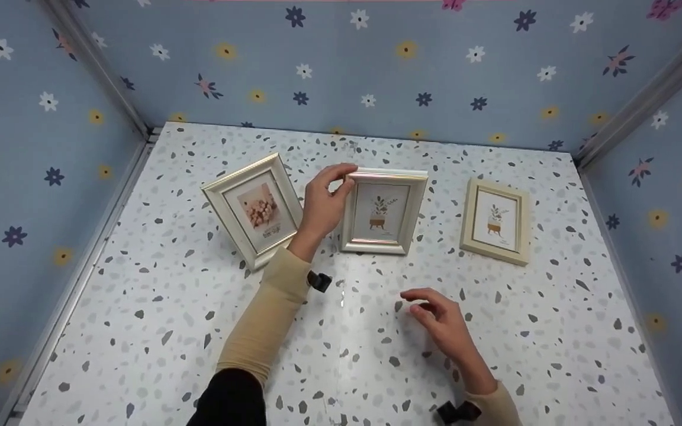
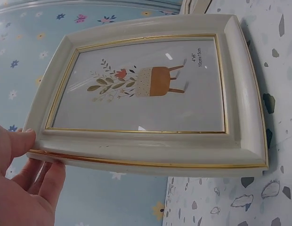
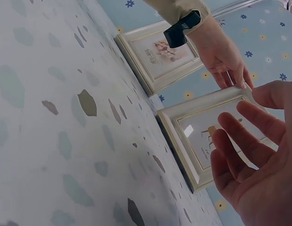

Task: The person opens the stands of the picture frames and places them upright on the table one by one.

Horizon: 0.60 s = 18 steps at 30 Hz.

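A white picture frame [image 1: 383,213] with gold trim and a potted-plant print stands near the middle of the table. My left hand [image 1: 324,201] pinches its upper left corner, thumb on the front and fingers behind, as the left wrist view shows. My right hand [image 1: 440,324] hovers nearer the front with fingers loosely bent, holding nothing. In the right wrist view its fingers [image 3: 252,136] spread before the lens, apart from the frame. Left of my left hand stands a second white frame [image 1: 255,212] with a pink flower picture, partly covered at its lower right by my arm.
A smaller cream frame [image 1: 496,221] with a similar plant print stands on the right. The speckled white tabletop [image 1: 157,355] runs to blue flowered panels [image 1: 341,71] at the back and both sides. Each wrist carries a small black camera [image 1: 319,281].
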Motion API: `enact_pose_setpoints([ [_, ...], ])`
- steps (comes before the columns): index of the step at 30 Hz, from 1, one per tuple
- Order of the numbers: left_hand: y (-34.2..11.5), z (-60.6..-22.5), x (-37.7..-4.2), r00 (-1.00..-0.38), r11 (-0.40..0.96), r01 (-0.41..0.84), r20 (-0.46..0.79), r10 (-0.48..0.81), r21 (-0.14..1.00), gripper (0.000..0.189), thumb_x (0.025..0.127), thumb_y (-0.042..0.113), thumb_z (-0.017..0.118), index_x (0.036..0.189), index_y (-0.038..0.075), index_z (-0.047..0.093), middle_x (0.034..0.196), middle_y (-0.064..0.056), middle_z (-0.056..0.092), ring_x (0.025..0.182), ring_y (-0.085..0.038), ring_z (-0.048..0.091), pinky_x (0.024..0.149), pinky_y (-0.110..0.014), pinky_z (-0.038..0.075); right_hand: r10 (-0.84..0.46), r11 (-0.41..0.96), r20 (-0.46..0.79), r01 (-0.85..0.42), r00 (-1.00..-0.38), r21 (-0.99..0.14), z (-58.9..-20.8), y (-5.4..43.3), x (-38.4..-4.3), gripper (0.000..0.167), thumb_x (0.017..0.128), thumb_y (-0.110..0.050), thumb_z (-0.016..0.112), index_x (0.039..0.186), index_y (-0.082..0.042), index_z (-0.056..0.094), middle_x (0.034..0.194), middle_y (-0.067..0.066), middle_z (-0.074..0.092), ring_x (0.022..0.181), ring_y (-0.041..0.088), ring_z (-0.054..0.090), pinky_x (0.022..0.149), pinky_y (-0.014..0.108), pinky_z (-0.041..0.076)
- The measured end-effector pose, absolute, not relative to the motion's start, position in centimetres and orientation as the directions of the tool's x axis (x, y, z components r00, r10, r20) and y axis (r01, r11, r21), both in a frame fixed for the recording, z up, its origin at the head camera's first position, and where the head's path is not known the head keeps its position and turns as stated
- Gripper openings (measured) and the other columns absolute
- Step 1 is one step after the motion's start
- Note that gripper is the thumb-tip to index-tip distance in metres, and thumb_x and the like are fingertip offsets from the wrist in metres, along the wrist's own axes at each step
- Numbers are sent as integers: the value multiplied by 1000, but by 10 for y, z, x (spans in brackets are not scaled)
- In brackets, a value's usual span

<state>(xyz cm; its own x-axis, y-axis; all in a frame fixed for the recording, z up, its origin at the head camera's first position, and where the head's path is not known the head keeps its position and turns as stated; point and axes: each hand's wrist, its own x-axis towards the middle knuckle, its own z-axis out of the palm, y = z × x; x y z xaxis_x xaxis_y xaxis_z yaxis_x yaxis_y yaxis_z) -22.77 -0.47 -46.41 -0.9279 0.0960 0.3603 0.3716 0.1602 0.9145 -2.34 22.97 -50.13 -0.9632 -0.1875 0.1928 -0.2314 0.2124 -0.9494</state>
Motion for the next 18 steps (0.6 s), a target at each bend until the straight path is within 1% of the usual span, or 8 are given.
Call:
enact_pose_setpoints([
  [5,-6,-467,-223,-924,99,380,372,87,920,34,99,11,63,133,13,63,130,-4,61,118,-13,55,95,-29,50,-147,245,212,-243,-966,-938,-497,242,-25,21,96,7,59,115,10,66,114,24,66,105,23,64,88,28,51],
  [8,-8,-469,-218,-918,97,394,388,77,914,35,99,10,64,134,11,62,132,-4,60,121,-14,54,99,-32,48,-115,266,213,-237,-970,-934,-494,251,-26,21,96,8,59,115,9,67,113,24,67,104,18,64,88,27,50],
  [11,-9,-471,-213,-917,105,399,395,55,911,38,98,11,64,136,10,60,134,-2,60,122,-14,54,102,-37,46,-81,275,214,-228,-973,-934,-492,260,-29,21,96,8,58,114,9,67,113,25,66,105,21,64,88,25,48],
  [13,-10,-473,-210,-920,102,393,391,39,914,40,98,10,65,138,9,59,135,-3,59,123,-17,55,102,-41,46,-62,281,214,-223,-975,-933,-490,266,-31,20,96,7,59,114,10,67,113,26,66,106,27,63,88,24,48],
  [16,-12,-476,-206,-921,84,389,388,30,917,44,97,8,66,140,6,56,139,-8,57,125,-24,54,102,-45,46,-35,307,215,-215,-976,-927,-488,275,-34,21,97,6,59,115,10,67,114,27,66,106,31,62,87,22,48],
  [18,-13,-478,-204,-923,80,384,383,32,920,45,96,6,66,140,4,55,140,-11,55,125,-30,54,101,-49,46,-13,336,213,-205,-977,-919,-486,280,-36,21,97,5,59,116,9,67,114,25,66,107,29,62,87,21,48],
])
